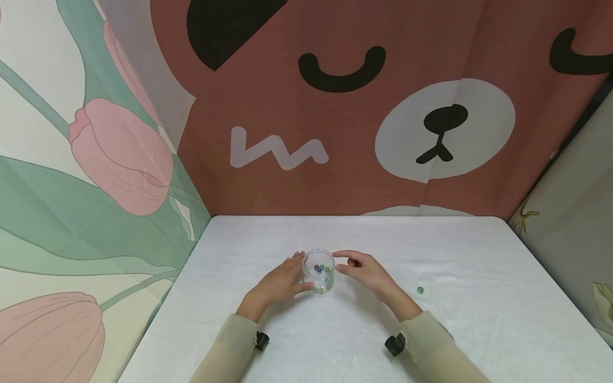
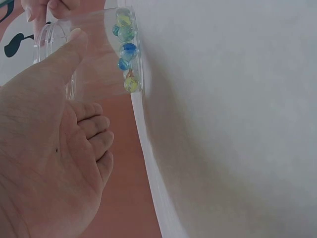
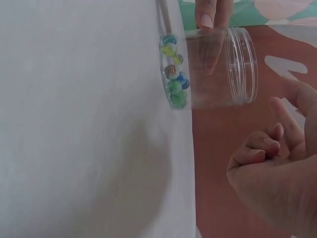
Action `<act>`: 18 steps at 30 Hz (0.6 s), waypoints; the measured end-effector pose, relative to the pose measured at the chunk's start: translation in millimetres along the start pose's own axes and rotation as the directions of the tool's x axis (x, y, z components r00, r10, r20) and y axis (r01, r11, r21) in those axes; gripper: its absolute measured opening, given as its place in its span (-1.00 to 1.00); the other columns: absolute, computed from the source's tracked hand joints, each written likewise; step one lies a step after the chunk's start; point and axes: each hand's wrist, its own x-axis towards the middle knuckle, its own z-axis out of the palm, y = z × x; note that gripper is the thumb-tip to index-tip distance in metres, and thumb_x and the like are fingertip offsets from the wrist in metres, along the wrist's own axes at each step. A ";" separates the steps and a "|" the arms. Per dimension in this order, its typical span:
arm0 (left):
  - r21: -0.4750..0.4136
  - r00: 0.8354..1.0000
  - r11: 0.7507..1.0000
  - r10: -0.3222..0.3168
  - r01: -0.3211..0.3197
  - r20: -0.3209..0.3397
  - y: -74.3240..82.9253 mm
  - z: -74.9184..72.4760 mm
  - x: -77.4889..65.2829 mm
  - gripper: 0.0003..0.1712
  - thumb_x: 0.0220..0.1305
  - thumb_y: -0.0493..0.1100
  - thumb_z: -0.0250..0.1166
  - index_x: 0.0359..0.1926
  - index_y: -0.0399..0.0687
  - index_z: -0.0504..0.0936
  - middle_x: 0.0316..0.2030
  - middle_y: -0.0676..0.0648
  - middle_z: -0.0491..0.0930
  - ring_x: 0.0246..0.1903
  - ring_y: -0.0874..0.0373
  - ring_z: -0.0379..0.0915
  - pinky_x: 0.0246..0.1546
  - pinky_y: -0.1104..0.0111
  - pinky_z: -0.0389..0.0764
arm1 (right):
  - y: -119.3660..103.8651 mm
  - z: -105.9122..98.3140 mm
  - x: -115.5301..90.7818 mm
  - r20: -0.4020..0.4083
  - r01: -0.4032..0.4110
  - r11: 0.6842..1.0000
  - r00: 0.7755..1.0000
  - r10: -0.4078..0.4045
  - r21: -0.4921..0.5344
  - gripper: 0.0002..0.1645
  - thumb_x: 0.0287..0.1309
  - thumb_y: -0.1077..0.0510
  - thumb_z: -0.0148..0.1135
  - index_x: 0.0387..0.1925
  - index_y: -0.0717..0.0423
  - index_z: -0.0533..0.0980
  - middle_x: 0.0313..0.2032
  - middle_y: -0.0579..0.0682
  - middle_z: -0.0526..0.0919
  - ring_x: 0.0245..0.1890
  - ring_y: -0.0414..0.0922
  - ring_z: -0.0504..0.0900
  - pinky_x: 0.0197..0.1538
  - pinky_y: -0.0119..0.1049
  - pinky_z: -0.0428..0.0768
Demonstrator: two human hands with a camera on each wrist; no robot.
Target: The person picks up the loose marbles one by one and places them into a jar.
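A clear plastic jar (image 1: 320, 280) stands upright and lidless on the white table. Several glass marbles (image 3: 173, 87), green, blue, yellow and brown, lie on its bottom. My left hand (image 1: 279, 285) holds the jar from the left, its thumb across the near side. In the left wrist view that thumb (image 2: 69, 52) lies against the wall just below the rim. To the right of the jar is my right hand (image 1: 367, 272), index finger and thumb apart near the rim, the other fingers bent. No object shows between its fingers. Farther right, one green marble (image 1: 420, 290) rests on the table.
The white-covered table (image 1: 479, 330) reaches back to a hanging brown cloth (image 1: 354, 186) with a bear print. Tulip-printed fabric (image 1: 119, 154) hangs along the left, and another curtain (image 1: 574, 213) along the right.
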 end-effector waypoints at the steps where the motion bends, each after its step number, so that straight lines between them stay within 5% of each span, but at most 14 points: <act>1: 0.000 1.000 1.000 0.000 0.000 -0.001 -0.1 0.1 0.1 0.06 0.36 0.35 0.20 0.58 -0.22 0.06 0.57 -0.15 0.04 0.58 0.02 -0.12 0.58 0.17 -0.02 | 0.9 -1.7 -0.6 0.000 0.000 1.000 1.000 0.000 -0.001 -0.55 0.28 0.05 0.39 0.18 0.01 0.63 -0.42 -0.06 0.41 -0.36 -0.13 0.35 -0.36 -0.39 0.35; 18: 0.040 1.000 0.999 0.008 -0.008 -0.001 -0.5 0.7 1.1 0.07 0.37 0.37 0.17 0.56 -0.28 0.07 0.57 -0.19 0.05 0.57 0.00 -0.09 0.58 0.18 0.00 | 7.3 -19.0 -12.5 0.005 0.005 0.999 1.000 -0.006 0.045 -0.46 0.26 0.08 0.41 0.22 0.16 0.58 -0.42 -0.06 0.38 -0.37 -0.16 0.34 -0.36 -0.43 0.36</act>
